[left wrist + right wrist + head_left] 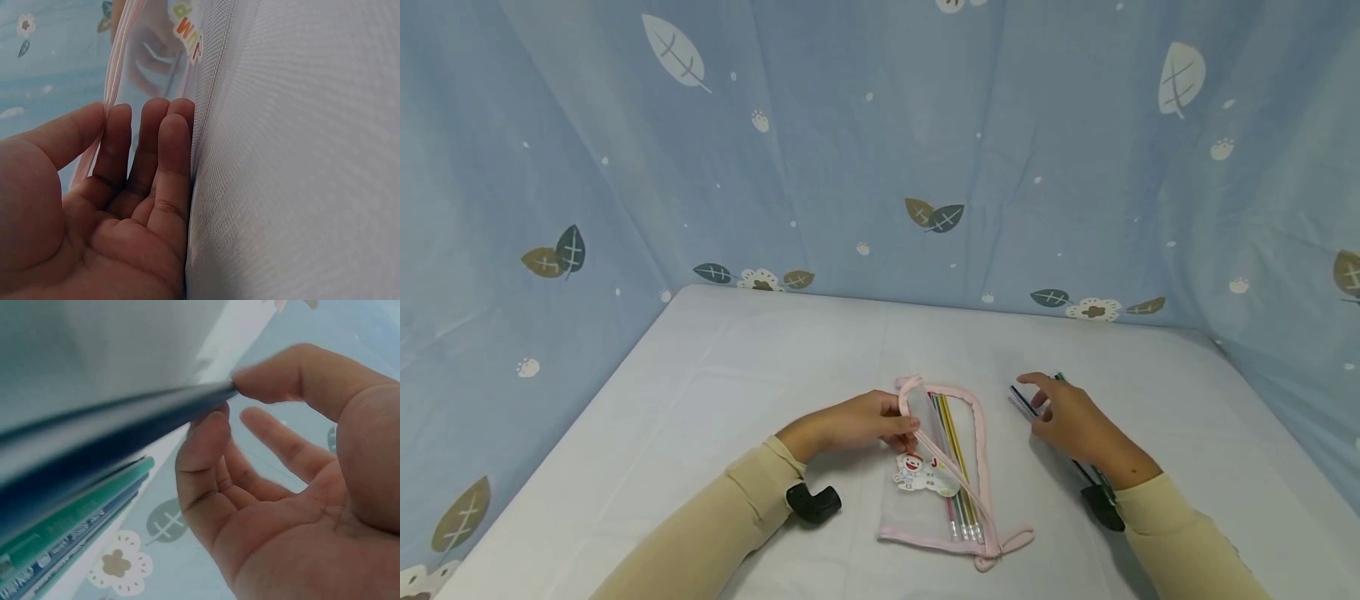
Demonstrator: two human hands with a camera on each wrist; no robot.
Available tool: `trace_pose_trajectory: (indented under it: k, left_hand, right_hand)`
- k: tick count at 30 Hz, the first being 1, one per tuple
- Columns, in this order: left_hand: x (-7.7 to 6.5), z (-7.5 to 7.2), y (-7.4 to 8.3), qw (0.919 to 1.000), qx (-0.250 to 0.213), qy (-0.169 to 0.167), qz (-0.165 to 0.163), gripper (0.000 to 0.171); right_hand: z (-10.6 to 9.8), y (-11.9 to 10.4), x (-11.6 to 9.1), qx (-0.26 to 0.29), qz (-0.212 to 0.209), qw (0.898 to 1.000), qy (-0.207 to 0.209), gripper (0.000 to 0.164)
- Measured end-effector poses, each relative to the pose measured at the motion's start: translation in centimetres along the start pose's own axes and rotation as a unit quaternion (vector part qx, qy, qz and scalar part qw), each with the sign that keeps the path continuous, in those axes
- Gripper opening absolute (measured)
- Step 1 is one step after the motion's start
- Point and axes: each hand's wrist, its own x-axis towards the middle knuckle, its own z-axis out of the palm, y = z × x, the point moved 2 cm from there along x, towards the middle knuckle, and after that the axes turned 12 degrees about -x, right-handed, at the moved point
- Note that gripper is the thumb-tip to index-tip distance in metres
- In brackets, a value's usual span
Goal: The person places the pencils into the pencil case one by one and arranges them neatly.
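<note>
My left hand point(867, 419) pinches the pink-trimmed opening edge of a clear mesh pencil case point(982, 442) between thumb and fingers, lifting that edge. Several pencils point(958, 437) with silver ends and yellow, grey and pink sides lie inside it. On its front is a cartoon sticker point(917, 472). To the right of the case, my right hand point(1078, 425) pinches the end of a slim dark blue pencil point(137, 428) between thumb and fingertip. Beside that, in the right wrist view, lie a green pencil point(87, 509) and a blue one point(81, 534), both printed with lettering.
A white cloth point(737, 367) covers the table. Blue leaf-patterned curtain point(865, 150) hangs behind and along both sides. A pink loop point(1018, 540) sticks out from the case's near right corner. Black wrist mounts point(814, 504) sit at both sleeves.
</note>
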Motion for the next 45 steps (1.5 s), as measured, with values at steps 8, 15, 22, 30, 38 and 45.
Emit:
trace_pose_trajectory:
  k: [8, 15, 22, 30, 38, 45]
  left_hand:
    - [0.1, 0.0, -0.2, 0.9999, -0.011, -0.001, 0.000, 0.026]
    - [0.1, 0.0, -0.2, 1.0000, -0.009, 0.000, 0.001, 0.026]
    - [0.0, -0.2, -0.1, 0.9999, -0.012, 0.003, 0.005, 0.026]
    - [0.1, -0.1, -0.3, 0.9999, -0.007, -0.007, 0.008, 0.027]
    - [0.3, -0.1, -0.3, 1.0000, -0.003, -0.001, 0.002, 0.027]
    - [0.2, 0.0, -0.2, 1.0000, 0.001, -0.002, 0.002, 0.027]
  right_hand:
    - [-0.4, -0.2, -0.2, -0.003, -0.027, 0.999, 0.041, 0.057]
    - [-1.1, -0.6, -0.2, -0.005, -0.035, 0.995, 0.094, 0.055]
    - [-1.9, -1.3, -0.1, -0.006, -0.041, 0.988, 0.151, 0.057]
    - [-2.0, -2.3, -0.8, 0.021, -0.055, 0.971, 0.232, 0.059]
    - [-1.9, -3.7, -0.2, 0.035, -0.063, 0.973, 0.219, 0.059]
    - [-1.6, -5.2, 0.3, 0.070, -0.078, 0.970, 0.219, 0.063]
